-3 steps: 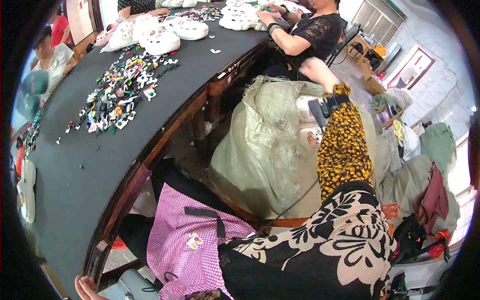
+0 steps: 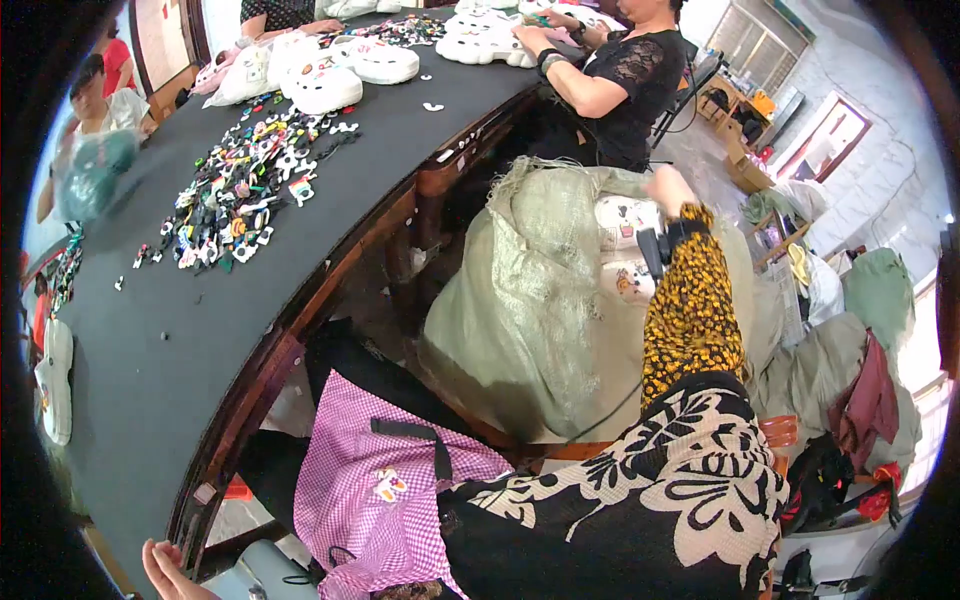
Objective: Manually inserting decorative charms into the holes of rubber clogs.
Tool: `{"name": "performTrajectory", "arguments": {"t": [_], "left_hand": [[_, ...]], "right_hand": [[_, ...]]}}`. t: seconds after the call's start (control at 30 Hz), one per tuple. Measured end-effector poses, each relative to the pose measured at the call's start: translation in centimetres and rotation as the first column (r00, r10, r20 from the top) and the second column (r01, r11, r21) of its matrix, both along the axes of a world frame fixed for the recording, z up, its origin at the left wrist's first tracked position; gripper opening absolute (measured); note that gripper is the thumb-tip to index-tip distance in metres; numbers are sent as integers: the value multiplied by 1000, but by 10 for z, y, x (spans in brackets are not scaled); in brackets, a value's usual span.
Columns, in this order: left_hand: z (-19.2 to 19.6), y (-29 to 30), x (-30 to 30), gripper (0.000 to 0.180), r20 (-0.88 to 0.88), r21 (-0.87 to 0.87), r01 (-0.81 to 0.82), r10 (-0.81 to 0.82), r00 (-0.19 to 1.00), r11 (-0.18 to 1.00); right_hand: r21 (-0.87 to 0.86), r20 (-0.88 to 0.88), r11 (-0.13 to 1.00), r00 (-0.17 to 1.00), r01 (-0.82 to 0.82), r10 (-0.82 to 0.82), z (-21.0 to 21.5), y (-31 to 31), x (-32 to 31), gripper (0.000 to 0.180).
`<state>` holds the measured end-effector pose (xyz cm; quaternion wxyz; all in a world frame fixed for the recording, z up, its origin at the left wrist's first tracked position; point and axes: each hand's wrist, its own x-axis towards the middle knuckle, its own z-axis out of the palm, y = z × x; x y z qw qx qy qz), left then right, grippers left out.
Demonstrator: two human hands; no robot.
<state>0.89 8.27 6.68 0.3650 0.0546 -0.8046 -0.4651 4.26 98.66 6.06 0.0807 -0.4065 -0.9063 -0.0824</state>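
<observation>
Black tabletop (image 2: 125, 400) fills nine o'clock; at seven, the left hand (image 2: 171, 574) has fingers loosely apart, nothing visible held. Toward two, the woven sack (image 2: 535, 280) shows more white clogs (image 2: 620, 216), the right hand (image 2: 671, 190) having drawn back near them, its grip unclear.

Your right hand (image 2: 671, 190) is up by the mouth of that pale green sack (image 2: 520, 310), right of center. Left hand (image 2: 168, 574)'s down in the lower left corner, and there's a messy charm pile (image 2: 235, 195) upper left.
</observation>
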Motion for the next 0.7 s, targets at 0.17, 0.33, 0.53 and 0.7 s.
{"name": "performTrajectory", "arguments": {"t": [0.17,0.33,0.53,0.7], "left_hand": [[-51,-83,-45,29,162,42,122,-127,979,992],[-50,-60,-72,26,199,-79,177,-159,967,981],[-65,-55,-90,22,213,-190,153,-112,971,970],[-73,-36,-102,20,194,-105,206,-183,964,973]], "right_hand": [[-151,-105,983,987,105,-121,-53,-18,59,44],[-342,-375,934,897,102,-235,-79,-37,57,39],[-10,-556,1000,831,-13,6,-115,-2,58,26],[207,-365,973,931,102,-20,-99,36,73,25]]}}
